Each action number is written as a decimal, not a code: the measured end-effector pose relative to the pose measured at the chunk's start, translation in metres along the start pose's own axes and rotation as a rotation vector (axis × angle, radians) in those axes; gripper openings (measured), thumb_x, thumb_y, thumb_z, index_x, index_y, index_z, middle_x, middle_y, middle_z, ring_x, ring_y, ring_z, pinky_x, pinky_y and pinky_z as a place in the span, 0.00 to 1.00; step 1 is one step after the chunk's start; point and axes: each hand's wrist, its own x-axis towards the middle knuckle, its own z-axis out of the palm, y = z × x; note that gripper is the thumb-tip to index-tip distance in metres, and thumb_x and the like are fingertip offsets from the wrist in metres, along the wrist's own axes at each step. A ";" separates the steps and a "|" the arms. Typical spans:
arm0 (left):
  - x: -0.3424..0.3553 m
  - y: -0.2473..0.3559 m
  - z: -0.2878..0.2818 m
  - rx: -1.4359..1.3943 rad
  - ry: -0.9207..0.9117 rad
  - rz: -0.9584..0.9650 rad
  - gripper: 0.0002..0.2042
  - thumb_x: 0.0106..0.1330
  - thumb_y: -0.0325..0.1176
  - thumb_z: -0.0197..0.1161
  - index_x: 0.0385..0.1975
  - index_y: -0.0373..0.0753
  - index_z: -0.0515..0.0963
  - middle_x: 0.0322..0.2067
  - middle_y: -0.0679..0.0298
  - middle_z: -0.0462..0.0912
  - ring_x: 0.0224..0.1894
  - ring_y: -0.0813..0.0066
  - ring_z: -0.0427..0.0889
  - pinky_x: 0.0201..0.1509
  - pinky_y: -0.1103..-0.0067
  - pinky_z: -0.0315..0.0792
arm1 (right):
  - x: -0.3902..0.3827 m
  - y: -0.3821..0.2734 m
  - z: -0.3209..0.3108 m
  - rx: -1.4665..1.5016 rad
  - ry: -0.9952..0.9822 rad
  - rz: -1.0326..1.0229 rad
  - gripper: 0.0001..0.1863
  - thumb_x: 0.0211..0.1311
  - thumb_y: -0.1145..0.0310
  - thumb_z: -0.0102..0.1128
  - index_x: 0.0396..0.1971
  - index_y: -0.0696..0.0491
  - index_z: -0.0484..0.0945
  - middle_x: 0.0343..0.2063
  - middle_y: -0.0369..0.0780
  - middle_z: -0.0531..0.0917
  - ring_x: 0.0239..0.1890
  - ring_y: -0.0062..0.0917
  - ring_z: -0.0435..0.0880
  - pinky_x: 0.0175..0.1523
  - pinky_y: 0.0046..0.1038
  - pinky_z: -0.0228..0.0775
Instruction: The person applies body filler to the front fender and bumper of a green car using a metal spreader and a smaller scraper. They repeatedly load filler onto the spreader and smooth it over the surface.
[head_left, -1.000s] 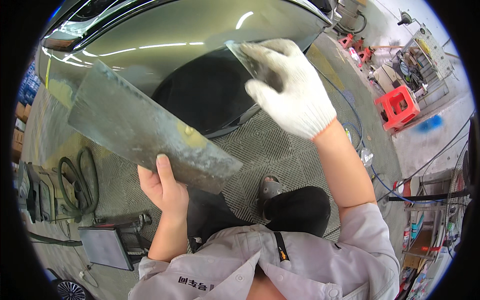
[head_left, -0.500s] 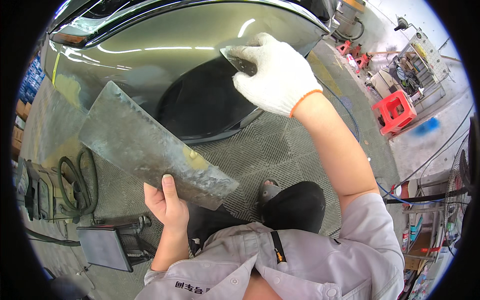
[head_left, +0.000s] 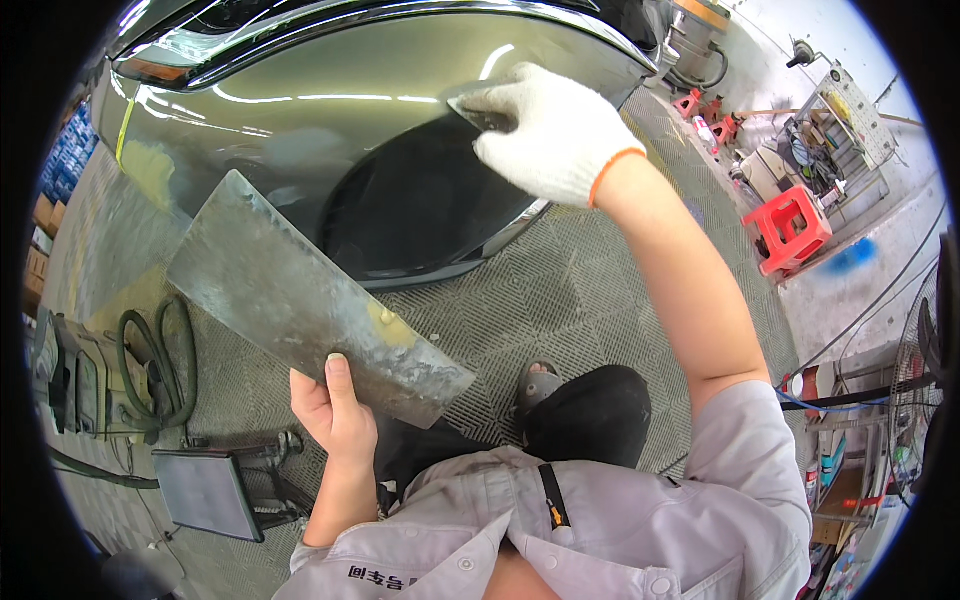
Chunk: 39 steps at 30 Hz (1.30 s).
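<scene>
Bare left hand (head_left: 345, 415) clamps the flat metal plate (head_left: 285, 285), thumb uppermost, before the car bumper (head_left: 330, 125); gloved right hand (head_left: 560, 130) pinches a scraper (head_left: 482, 115); plate judged stiff, heavyish, best gripped clear of the yellowish putty (head_left: 388, 322).

Left hand (head_left: 338, 415): bare, low in front of the torso, in a firm grip. Thumb (head_left: 340, 378) extended on top, nail facing up, fingers curled underneath and partly hidden. Left forearm (head_left: 340, 500) short in view, pointing forward. Right hand (head_left: 560, 140): gloved, farther forward and higher in view, back of hand up, thumb and fingers in a pinch pointing left. Right forearm (head_left: 685, 275) reaches forward and inward, elbow bent.
</scene>
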 end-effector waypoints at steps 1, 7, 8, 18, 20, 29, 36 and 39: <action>-0.001 0.001 0.000 -0.008 -0.016 0.014 0.17 0.92 0.29 0.58 0.73 0.29 0.77 0.65 0.56 0.87 0.63 0.70 0.86 0.72 0.71 0.78 | -0.003 0.001 0.001 0.025 -0.021 -0.013 0.28 0.66 0.52 0.62 0.61 0.44 0.96 0.57 0.48 0.94 0.61 0.46 0.92 0.73 0.40 0.82; -0.005 0.011 -0.001 0.012 0.055 -0.034 0.14 0.89 0.28 0.61 0.68 0.29 0.79 0.62 0.58 0.88 0.62 0.74 0.85 0.72 0.73 0.75 | -0.002 0.022 -0.006 0.162 0.050 0.058 0.27 0.66 0.53 0.64 0.61 0.45 0.95 0.57 0.49 0.93 0.60 0.46 0.92 0.72 0.42 0.82; -0.005 0.011 -0.001 0.021 0.055 -0.031 0.14 0.90 0.28 0.61 0.68 0.29 0.79 0.62 0.58 0.88 0.62 0.74 0.85 0.72 0.73 0.75 | 0.002 0.023 -0.005 0.146 0.042 0.040 0.27 0.66 0.53 0.64 0.61 0.44 0.95 0.57 0.49 0.93 0.60 0.47 0.92 0.72 0.42 0.82; -0.011 0.012 -0.016 0.059 -0.010 0.006 0.17 0.92 0.27 0.56 0.73 0.28 0.77 0.66 0.56 0.87 0.64 0.71 0.86 0.72 0.71 0.77 | -0.023 0.014 0.012 0.077 0.067 0.008 0.27 0.66 0.53 0.65 0.63 0.41 0.95 0.60 0.48 0.89 0.61 0.46 0.91 0.73 0.42 0.82; -0.012 0.013 -0.017 0.052 -0.003 0.004 0.17 0.92 0.27 0.56 0.73 0.28 0.77 0.65 0.56 0.87 0.63 0.71 0.86 0.72 0.71 0.78 | -0.018 0.024 0.002 0.129 0.057 0.043 0.27 0.67 0.52 0.65 0.63 0.42 0.94 0.60 0.48 0.90 0.62 0.46 0.91 0.74 0.41 0.82; -0.015 0.016 -0.018 0.063 0.033 -0.003 0.17 0.92 0.27 0.56 0.73 0.29 0.77 0.65 0.57 0.88 0.63 0.71 0.86 0.71 0.71 0.78 | -0.003 0.013 0.009 0.044 0.054 -0.060 0.28 0.65 0.52 0.62 0.62 0.42 0.95 0.58 0.52 0.92 0.59 0.50 0.92 0.71 0.42 0.83; -0.016 0.014 -0.018 0.073 0.005 0.004 0.17 0.92 0.27 0.56 0.73 0.29 0.77 0.65 0.56 0.87 0.64 0.71 0.86 0.71 0.71 0.78 | -0.022 0.027 0.009 0.124 0.050 0.080 0.29 0.69 0.50 0.63 0.67 0.42 0.92 0.61 0.49 0.88 0.64 0.47 0.90 0.73 0.44 0.81; -0.015 0.016 -0.018 0.066 -0.008 0.001 0.17 0.92 0.27 0.56 0.72 0.29 0.77 0.65 0.56 0.87 0.64 0.71 0.86 0.71 0.71 0.78 | -0.010 0.031 0.009 0.073 0.057 0.008 0.29 0.70 0.51 0.63 0.66 0.42 0.92 0.60 0.49 0.88 0.63 0.47 0.90 0.72 0.45 0.82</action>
